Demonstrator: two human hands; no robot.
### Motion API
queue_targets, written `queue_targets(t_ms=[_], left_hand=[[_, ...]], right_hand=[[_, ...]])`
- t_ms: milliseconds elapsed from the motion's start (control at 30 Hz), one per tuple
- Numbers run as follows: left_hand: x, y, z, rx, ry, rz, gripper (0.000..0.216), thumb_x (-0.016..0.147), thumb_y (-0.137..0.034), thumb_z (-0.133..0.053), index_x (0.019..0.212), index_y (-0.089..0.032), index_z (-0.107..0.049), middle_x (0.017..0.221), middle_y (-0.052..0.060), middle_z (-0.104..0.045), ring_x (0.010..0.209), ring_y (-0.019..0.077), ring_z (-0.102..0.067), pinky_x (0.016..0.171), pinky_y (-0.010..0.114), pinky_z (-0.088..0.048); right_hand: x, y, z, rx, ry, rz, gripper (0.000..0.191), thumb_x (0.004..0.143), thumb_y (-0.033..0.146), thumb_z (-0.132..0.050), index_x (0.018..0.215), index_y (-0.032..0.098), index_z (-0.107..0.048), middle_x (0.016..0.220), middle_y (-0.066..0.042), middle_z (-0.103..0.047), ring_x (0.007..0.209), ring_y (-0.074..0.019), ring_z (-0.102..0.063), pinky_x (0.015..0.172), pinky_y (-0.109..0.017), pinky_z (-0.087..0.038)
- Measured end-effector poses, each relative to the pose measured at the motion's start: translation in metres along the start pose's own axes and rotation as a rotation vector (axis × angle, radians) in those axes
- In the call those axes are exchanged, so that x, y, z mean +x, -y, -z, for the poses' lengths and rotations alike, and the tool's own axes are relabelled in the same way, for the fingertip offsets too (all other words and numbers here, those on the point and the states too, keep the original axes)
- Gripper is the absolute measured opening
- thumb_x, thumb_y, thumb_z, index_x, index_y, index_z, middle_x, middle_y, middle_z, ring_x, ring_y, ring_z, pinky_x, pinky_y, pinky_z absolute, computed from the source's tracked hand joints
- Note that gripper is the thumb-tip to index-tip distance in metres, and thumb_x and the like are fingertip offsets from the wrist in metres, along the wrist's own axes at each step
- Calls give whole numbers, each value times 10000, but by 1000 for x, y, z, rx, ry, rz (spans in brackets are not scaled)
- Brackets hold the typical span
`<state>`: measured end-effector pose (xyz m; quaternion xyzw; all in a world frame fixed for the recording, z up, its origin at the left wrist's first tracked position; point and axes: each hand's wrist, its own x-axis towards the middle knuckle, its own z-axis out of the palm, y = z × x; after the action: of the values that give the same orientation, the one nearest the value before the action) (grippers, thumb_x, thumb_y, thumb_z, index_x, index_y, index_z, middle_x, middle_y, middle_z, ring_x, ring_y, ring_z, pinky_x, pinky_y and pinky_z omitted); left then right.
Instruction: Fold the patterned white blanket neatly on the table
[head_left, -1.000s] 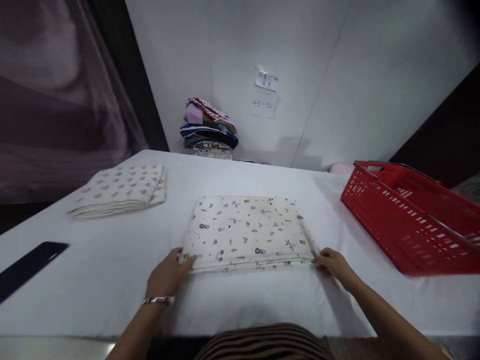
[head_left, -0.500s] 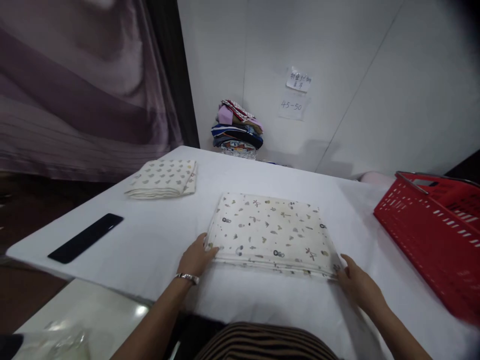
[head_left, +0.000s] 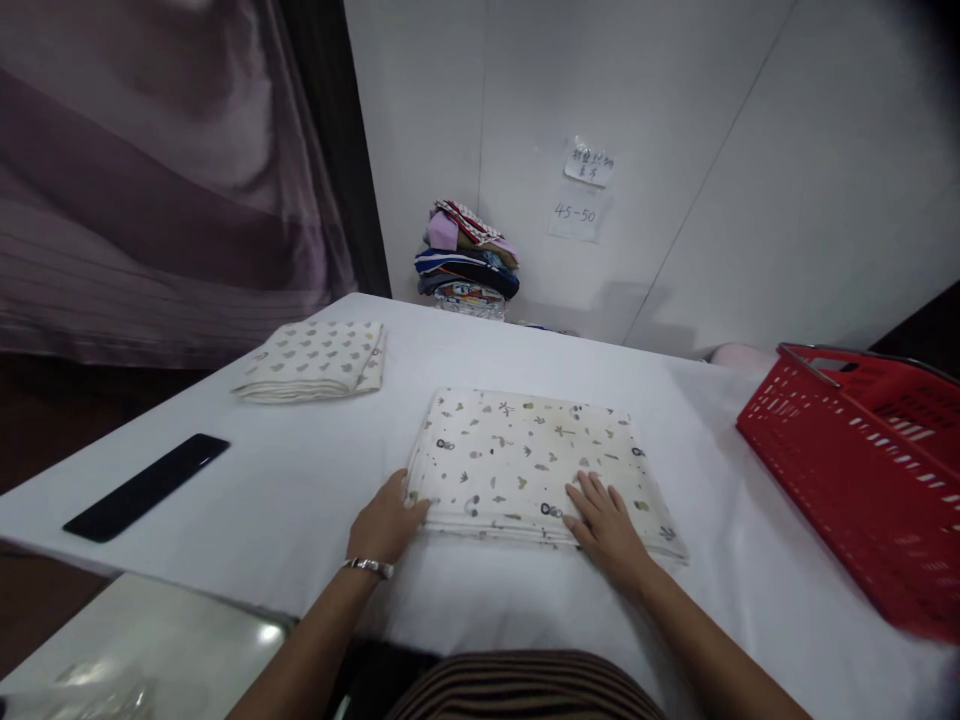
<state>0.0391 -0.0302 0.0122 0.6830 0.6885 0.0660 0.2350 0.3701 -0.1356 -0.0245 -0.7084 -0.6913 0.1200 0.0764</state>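
A folded cream cloth with small printed figures lies flat on the white table in front of me. My left hand, with a metal bracelet at the wrist, grips the cloth's near left corner, thumb on top. My right hand lies flat on the cloth's near right part with its fingers stretched out.
A second folded cream cloth lies at the table's far left. A black phone rests near the left edge. A red plastic basket stands at the right. A stack of folded clothes sits against the back wall under paper notes.
My right hand has moved from the cloth's near right corner up onto its top, fingers spread flat. The left hand stays at the near left corner.
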Motion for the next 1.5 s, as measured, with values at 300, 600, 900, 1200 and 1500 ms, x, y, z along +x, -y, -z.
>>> queue_targets(t_ms=[300, 600, 900, 1200, 1500], left_hand=[[18, -2, 6, -270, 55, 90, 697, 757, -555, -472, 1290, -109, -424, 1150, 179, -594, 1053, 297, -574, 883, 402, -432], [27, 11, 5, -612, 77, 248, 641, 745, -595, -472, 1202, -147, -504, 1094, 123, -606, 871, 229, -624, 692, 331, -510], [31, 8, 0, -819, 57, 276, 626, 741, -481, -578, 1248, -128, -480, 1051, 118, -645, 837, 211, -644, 669, 305, -515], [39, 15, 3, -1048, 210, 293, 384, 672, -224, -699, 1039, -151, -610, 836, 60, -710, 700, 193, -664, 577, 256, -518], [50, 12, -5, -1288, 467, 419, 324, 735, -406, -646, 880, -117, -662, 718, 95, -704, 666, 226, -677, 610, 320, -550]], right_hand=[[44, 10, 32, 64, -38, -37, 547, 895, 464, -352, 1401, 255, -327, 1518, -54, -136, 1396, -234, -59, 1100, -458, -100], [81, -47, 16, -175, -159, -325, 554, 905, 469, -360, 1376, 177, -368, 1484, -139, -234, 1369, -300, -154, 1070, -502, -120], [81, -68, 23, -210, -150, -360, 562, 918, 495, -283, 1388, 192, -340, 1498, -113, -202, 1372, -279, -140, 1057, -495, -157], [88, -53, 28, -207, -132, -381, 582, 920, 479, -289, 1406, 160, -310, 1502, -122, -186, 1381, -275, -102, 1079, -480, -91], [142, 46, 16, -6, -77, -41, 598, 928, 483, -243, 1432, 161, -235, 1520, -91, -122, 1393, -230, -50, 1096, -430, -34]])
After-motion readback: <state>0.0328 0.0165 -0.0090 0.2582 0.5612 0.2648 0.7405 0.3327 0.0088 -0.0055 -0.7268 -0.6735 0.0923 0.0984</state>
